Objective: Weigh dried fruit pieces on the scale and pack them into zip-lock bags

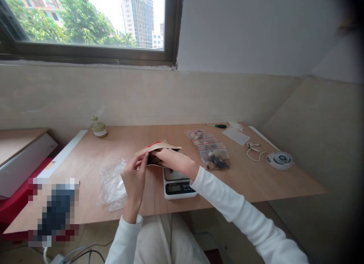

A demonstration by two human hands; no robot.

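Over a small white digital scale (179, 186) I hold a brown paper pouch (160, 147) with a red strip at its mouth. My left hand (134, 180) grips the pouch's near left edge. The fingers of my right hand (173, 161) reach into its open mouth. Whether they pinch anything inside is hidden. The scale stands near the front edge of the wooden table (256, 176).
A pile of clear plastic bags (113, 184) lies left of the scale. Filled zip bags (212, 148) lie to the right, with a white round device and its cord (280, 159), a sheet of paper (236, 135) and a screwdriver (218, 126). A small jar (99, 128) stands at the back left.
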